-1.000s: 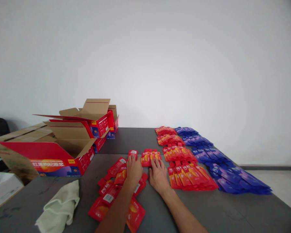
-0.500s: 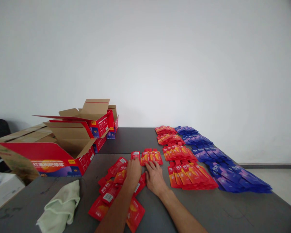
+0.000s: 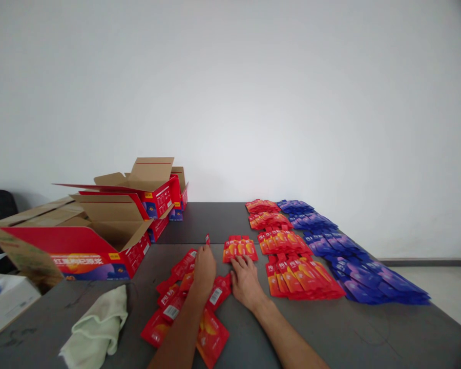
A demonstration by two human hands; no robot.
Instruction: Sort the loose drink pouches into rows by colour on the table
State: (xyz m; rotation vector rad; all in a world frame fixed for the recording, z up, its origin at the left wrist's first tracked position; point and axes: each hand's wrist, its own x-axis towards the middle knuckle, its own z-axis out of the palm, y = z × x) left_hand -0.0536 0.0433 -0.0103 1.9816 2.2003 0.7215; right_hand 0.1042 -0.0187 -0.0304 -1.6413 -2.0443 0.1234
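My left hand (image 3: 205, 267) is closed on a small red pouch (image 3: 207, 239), whose top pokes up nearly edge-on beyond the fingers; the rest of it is hidden. Fingers stretched out, my right hand (image 3: 247, 282) lies flat, its fingertips touching the near edge of an overlapping row of red-orange pouches (image 3: 239, 248). Beneath and around my left forearm is a loose heap of red pouches (image 3: 214, 335), some face up, others with white barcode labels showing.
Stacks of red pouches (image 3: 301, 277) and blue pouches (image 3: 376, 279) line the table's right side. At left stand open red cartons (image 3: 88, 259) and a brown cardboard box (image 3: 30, 251). A pale green cloth (image 3: 98, 328) lies crumpled on the dark table (image 3: 138, 318).
My left hand has drawn back slightly left, and its pouch has turned from label-facing to almost edge-on. My right hand and the row under its fingertips stay put.
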